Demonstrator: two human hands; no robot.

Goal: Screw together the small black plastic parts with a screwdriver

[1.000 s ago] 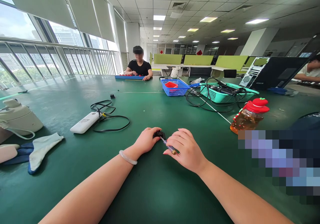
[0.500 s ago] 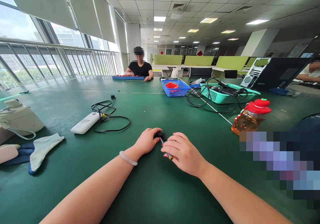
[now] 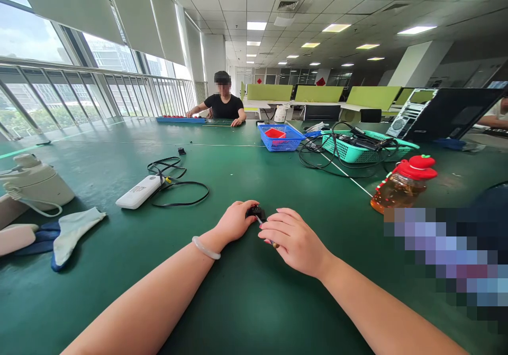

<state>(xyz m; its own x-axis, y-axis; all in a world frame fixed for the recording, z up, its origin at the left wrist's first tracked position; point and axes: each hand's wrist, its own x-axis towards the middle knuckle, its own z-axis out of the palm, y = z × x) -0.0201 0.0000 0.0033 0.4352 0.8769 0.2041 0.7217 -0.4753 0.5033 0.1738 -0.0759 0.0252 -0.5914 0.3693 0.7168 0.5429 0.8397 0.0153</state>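
My left hand (image 3: 237, 221) is closed on a small black part (image 3: 257, 211) on the green table, its fingers curled round the part's left side. A slim screwdriver (image 3: 260, 220) sits in the closed fingers of my right hand (image 3: 297, 243). Its metal shaft points up and left, with the tip at the black part; I cannot tell exactly where it touches. Most of the handle is hidden behind my fingers, and only its brownish end shows beneath them.
A white power bank (image 3: 138, 192) with a looped black cable (image 3: 186, 204) lies ahead on the left. Gloves (image 3: 75, 236) and a beige bottle (image 3: 37, 183) are far left. A red-capped bottle (image 3: 405, 183), blue basket (image 3: 283, 142) and green basket (image 3: 345, 154) stand right. A person (image 3: 224, 103) sits opposite.
The screwdriver's handle end has swung slightly and shows less below my right hand. My left hand still holds the black part. Across the table, the person's blue tray has slid left.
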